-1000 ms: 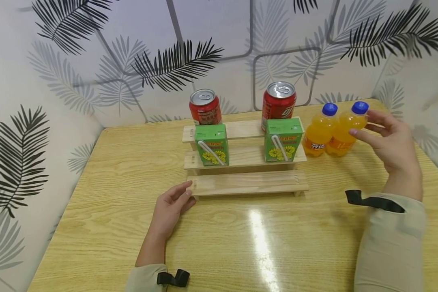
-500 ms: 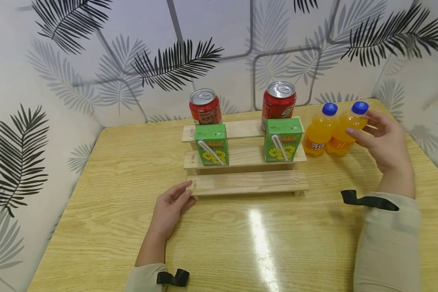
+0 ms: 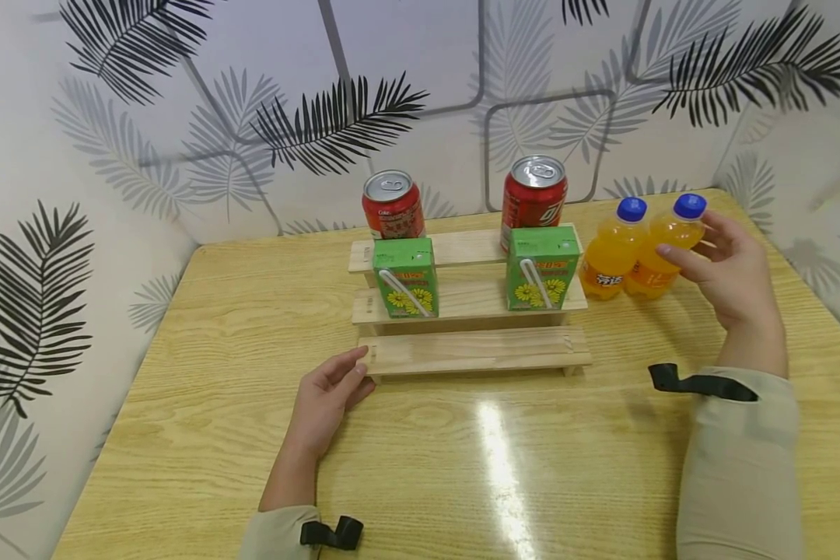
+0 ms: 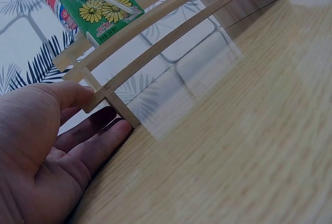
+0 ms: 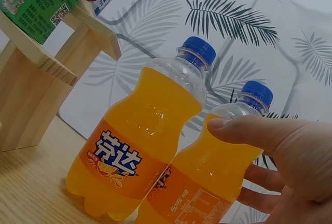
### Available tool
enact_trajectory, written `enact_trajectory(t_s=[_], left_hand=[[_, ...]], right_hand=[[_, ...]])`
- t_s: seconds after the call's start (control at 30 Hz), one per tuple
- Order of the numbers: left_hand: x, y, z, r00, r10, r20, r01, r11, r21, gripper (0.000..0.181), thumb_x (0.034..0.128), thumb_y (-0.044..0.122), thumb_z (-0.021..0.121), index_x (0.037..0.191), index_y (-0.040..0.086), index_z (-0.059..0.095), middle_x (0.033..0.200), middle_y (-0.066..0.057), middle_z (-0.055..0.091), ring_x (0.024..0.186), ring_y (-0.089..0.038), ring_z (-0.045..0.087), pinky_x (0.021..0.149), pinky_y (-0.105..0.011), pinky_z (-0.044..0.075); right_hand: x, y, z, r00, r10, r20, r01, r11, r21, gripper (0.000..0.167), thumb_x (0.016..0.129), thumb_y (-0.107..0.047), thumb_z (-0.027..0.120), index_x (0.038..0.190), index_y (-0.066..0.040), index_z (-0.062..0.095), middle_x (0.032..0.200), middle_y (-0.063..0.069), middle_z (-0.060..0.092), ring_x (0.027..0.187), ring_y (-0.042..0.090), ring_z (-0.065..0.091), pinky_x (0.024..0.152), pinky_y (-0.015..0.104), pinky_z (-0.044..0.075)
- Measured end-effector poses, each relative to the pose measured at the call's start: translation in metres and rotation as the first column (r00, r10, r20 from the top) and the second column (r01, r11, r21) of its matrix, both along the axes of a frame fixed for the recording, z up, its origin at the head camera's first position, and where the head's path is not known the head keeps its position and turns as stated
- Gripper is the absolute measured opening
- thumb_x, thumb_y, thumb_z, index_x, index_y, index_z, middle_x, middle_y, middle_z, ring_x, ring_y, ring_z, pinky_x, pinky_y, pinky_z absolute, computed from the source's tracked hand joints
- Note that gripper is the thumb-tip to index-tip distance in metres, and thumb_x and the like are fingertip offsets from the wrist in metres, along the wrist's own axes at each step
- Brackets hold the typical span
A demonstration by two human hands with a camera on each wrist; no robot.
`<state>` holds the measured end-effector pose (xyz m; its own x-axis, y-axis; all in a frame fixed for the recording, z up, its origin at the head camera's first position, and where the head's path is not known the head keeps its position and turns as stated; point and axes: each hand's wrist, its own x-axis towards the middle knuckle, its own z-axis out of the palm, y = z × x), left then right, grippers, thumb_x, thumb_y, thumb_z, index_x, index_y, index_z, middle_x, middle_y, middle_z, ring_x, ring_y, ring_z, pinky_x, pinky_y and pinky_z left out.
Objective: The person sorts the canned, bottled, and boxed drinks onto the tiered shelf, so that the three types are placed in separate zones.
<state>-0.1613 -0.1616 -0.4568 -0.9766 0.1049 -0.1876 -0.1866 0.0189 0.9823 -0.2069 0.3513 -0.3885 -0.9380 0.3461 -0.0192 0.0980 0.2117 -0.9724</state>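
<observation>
Two bottles of orange soda [image 5: 129,146] with blue caps stand side by side at the right of a three-step wooden rack [image 3: 472,354]. My right hand [image 3: 735,272] holds the right-hand bottle [image 3: 654,260], thumb on its near side and fingers behind it, partly hidden. My left hand [image 3: 329,393] grips the left end of the rack's lowest step. In the left wrist view, its lower fingers [image 4: 106,141] are by the rack's leg. Two green drink cartons [image 3: 406,280] with straws stand on the middle step. Red cans [image 3: 535,202] stand on the top step behind them.
Everything stands on a light wooden table [image 3: 252,311]. A wall [image 3: 434,155] with a leaf pattern rises right behind the rack and bottles. The left bottle [image 3: 612,257] stands close to the rack's right end.
My right hand and forearm have shifted slightly left, the thumb sliding further across the right-hand bottle. The bottles, rack and left hand stay where they were.
</observation>
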Motion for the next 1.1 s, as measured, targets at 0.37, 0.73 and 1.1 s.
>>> enact_trajectory(t_s=[0.37,0.73,1.1], left_hand=[[-0.001,0.000,0.000,1.000,-0.008,-0.012,0.008,1.000,0.005,0.035,0.1014,0.007,0.058,0.136,0.002,0.059,0.140,-0.016,0.057,0.110,-0.008,0.067,0.095,-0.028,0.059],[0.000,0.000,-0.001,1.000,-0.006,-0.010,0.006,1.000,-0.002,0.036,0.1014,0.008,0.058,0.137,0.003,0.059,0.140,-0.016,0.057,0.110,-0.008,0.066,0.095,-0.028,0.059],[0.001,0.000,0.000,1.000,-0.003,-0.008,0.003,1.000,0.009,0.035,0.1011,0.007,0.058,0.136,0.003,0.060,0.140,-0.015,0.057,0.109,-0.008,0.067,0.095,-0.028,0.059]], right_hand=[[-0.004,0.000,-0.004,0.994,0.003,0.107,-0.017,0.992,0.126,0.077,0.090,-0.041,0.072,0.155,-0.037,0.033,0.163,0.002,0.032,0.146,0.036,0.035,0.077,0.003,0.052],[-0.005,0.003,-0.012,0.987,0.046,0.151,-0.063,0.992,0.111,0.074,0.089,-0.047,0.070,0.154,-0.031,0.038,0.156,0.004,0.037,0.136,0.027,0.042,0.078,0.006,0.053],[-0.006,0.002,-0.014,0.983,0.073,0.167,-0.091,0.990,0.105,0.077,0.089,-0.051,0.068,0.155,-0.029,0.036,0.154,0.006,0.037,0.137,0.032,0.040,0.076,0.009,0.056]])
